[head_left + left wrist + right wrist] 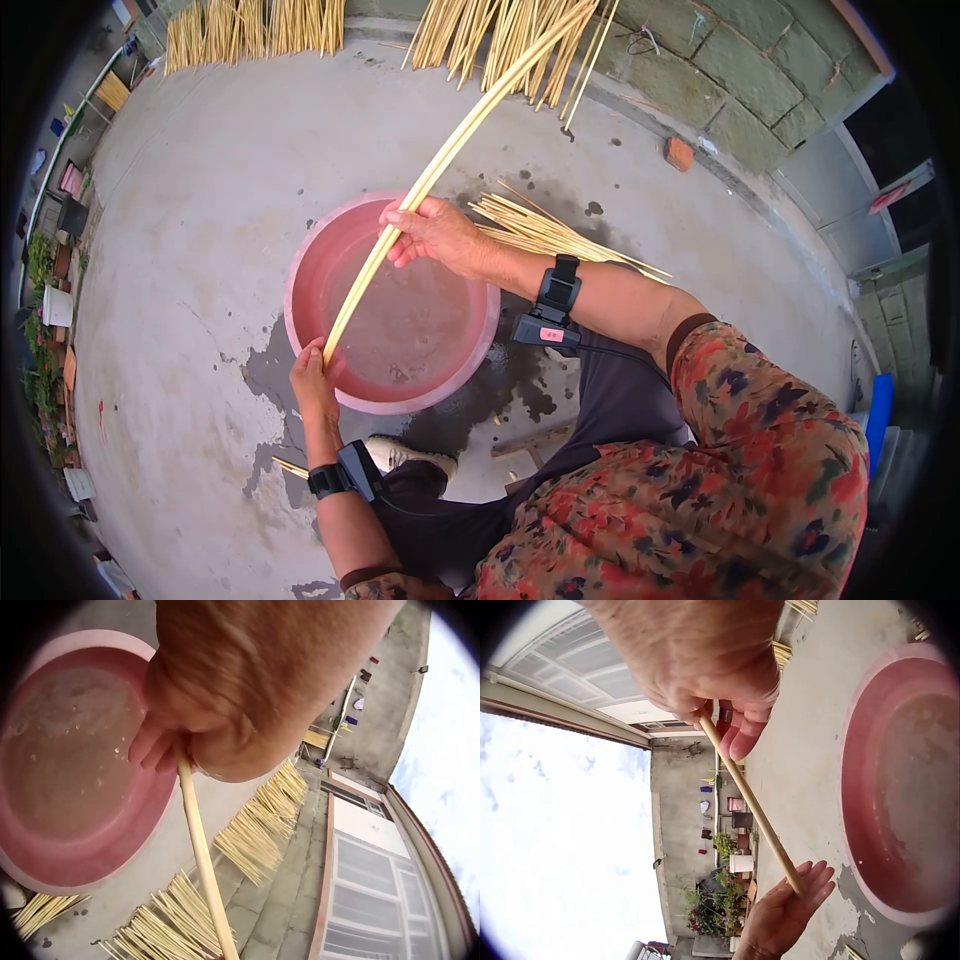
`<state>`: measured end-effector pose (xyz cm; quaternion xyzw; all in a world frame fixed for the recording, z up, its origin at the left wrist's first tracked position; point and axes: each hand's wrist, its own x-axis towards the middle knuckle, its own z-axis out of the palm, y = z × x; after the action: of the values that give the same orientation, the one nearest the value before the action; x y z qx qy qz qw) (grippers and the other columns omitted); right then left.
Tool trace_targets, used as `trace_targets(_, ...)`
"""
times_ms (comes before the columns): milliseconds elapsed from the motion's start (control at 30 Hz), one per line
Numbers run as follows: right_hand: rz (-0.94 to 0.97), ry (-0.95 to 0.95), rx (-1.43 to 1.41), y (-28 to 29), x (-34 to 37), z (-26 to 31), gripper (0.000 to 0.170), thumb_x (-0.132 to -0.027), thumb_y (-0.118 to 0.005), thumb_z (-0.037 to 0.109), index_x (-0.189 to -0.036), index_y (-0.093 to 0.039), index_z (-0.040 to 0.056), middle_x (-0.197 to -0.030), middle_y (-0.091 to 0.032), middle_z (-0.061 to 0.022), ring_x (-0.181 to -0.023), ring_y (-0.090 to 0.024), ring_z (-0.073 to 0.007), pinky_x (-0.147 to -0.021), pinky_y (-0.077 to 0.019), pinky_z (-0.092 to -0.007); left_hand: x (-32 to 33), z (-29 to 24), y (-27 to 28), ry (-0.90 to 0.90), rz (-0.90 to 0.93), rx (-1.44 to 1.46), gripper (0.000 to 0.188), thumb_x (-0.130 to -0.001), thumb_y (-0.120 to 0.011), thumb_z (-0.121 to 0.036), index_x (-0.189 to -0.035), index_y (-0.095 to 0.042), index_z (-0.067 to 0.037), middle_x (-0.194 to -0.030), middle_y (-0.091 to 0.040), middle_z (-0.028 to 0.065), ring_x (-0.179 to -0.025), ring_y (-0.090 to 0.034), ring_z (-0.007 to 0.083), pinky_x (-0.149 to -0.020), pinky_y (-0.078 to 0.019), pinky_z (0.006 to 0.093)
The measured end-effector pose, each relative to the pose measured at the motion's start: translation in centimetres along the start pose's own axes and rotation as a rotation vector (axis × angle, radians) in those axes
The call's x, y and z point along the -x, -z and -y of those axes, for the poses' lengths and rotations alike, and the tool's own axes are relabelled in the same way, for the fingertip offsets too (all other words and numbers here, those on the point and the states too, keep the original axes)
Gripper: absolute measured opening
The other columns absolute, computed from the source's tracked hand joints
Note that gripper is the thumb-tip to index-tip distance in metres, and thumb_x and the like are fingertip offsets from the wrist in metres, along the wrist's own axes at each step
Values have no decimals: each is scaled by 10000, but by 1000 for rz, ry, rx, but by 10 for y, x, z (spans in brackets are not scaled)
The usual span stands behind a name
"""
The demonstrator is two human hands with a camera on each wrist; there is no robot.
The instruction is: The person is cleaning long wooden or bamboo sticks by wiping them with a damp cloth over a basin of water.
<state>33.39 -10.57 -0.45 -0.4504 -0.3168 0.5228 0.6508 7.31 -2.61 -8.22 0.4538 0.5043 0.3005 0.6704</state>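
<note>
Logged sky (562,825) in wrist views only. Placed pink tub (395,405) beneath slanting pale sticks (462,135). Saw right hand (437,237) pinching these, thumb against fingers; left hand (315,385) at lower end, fingers straight, tips slightly apart per right wrist view.

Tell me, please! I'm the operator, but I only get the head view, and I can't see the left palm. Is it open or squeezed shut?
Observer: Open. The right wrist view shows the left hand with its fingers stretched out and a stick against its palm.
Operator: Cool! Is there any sky out there?
Observer: Yes, the left wrist view shows bright, cloudy sky beyond the roof edge.
</note>
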Motion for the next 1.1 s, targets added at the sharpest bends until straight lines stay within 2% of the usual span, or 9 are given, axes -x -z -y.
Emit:
trace_targets(133, -36, 161, 119, 21, 6, 45, 245, -875, -477, 229, -927, -514, -7, -836, -561, -91, -672, -571, -131, -599, -505, -242, 6, -11, 0, -26, 87, -82, 270, -905, -399, -217, -1053, -511, -21, -973, -560, 86, -877, -563, 177, -669, -489, 289)
trace_targets(267, -229, 489, 401, 70, 25, 139, 264, -847, -495, 220, -855, -548, -38, -744, -579, -97, -601, -580, -125, -545, -506, -225, 14, -25, 5, -162, -131, -322, 468, -836, -463, -449, -1136, -513, -94, -1130, -518, 56, -1097, -421, 212, -808, -375, 413)
trace_targets(400, -434, 314, 1054, 146, 58, 193, 293, -834, -483, 256, -862, -562, -25, -735, -587, -129, -607, -593, -145, -540, -502, -260, 17, -19, 8, -107, -218, -406, 551, -816, -469, -472, -1208, -443, -86, -1228, -430, 85, -1162, -349, 228, -874, -305, 460)
trace_targets(567, -420, -193, 1779, 244, 110, 112, 204, -784, -463, 140, -901, -584, 24, -825, -602, -158, -776, -595, -283, -676, -481, -359, 35, -18, 20, -53, -182, -396, 569, -817, -475, -436, -1235, -387, -60, -1248, -384, 110, -1199, -306, 240, -909, -282, 451)
trace_targets(700, -337, -573, 1713, 303, 140, 15, 204, -763, -481, 78, -927, -597, 40, -947, -601, -143, -875, -586, -286, -711, -477, -370, 53, -46, 38, -62, -221, -387, 549, -825, -467, -396, -1232, -375, -39, -1263, -375, 115, -1210, -301, 241, -946, -268, 432)
trace_targets(967, -169, -730, 1745, 357, 165, -110, 211, -761, -492, 49, -928, -605, -13, -943, -600, -179, -860, -602, -285, -705, -486, -350, 143, -64, 177, -40, -429, -639, 520, -819, -464, -415, -1212, -400, -80, -1233, -400, 114, -1161, -353, 256, -884, -314, 457)
trace_targets(1033, -174, -779, 1783, 362, 164, -114, 241, -769, -486, 46, -980, -586, -11, -1005, -570, -191, -888, -591, -297, -711, -484, -347, 184, -72, 208, 39, -201, -1352, 454, -878, -386, -323, -1206, -423, -12, -1267, -426, 64, -1223, -317, 189, -1053, -172, 308)
trace_targets(1067, -164, -801, 1744, 365, 163, -119, 246, -771, -485, 48, -990, -578, -14, -1020, -558, -186, -907, -582, -299, -716, -483, -342, 195, -68, 215, 48, -230, -1351, 454, -878, -386, -323, -1206, -423, -12, -1267, -426, 64, -1223, -317, 189, -1053, -172, 308)
trace_targets(1100, -169, -784, 1764, 371, 161, -131, 246, -772, -485, 49, -993, -577, -7, -1018, -558, -178, -909, -581, -294, -720, -482, -340, 206, -63, 213, 244, -424, -820, 461, -895, -278, -311, -1272, -294, -45, -1344, -275, 54, -1263, -203, 176, -1057, -91, 344)
